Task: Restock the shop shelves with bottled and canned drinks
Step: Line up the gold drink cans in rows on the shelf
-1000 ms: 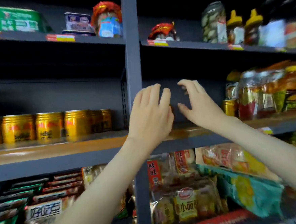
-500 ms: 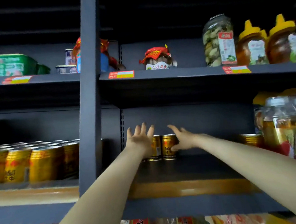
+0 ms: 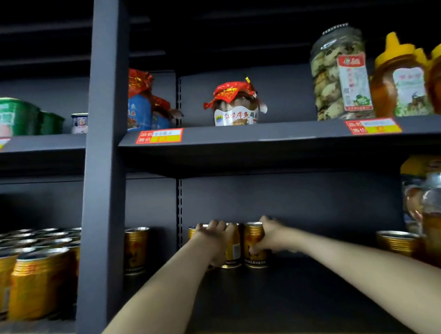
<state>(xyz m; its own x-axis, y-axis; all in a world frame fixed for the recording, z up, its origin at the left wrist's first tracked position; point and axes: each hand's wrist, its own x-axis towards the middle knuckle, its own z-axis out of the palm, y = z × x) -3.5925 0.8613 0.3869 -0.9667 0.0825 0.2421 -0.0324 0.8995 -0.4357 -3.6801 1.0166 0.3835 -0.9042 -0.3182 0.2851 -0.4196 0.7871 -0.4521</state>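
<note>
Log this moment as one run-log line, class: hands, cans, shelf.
left hand curled over left gold can | right hand grips right gold can | cans upright at back of shelf

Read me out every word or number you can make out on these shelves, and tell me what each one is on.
"红烧带鱼", further characters unclear: white label of the red-capped jar.
"品名" and "售价": left price tag; price blurred.
"品名" and "售价": right price tag; price blurred.
Too blurred to read: gold cans, tall jar, honey bottle, green box.
</note>
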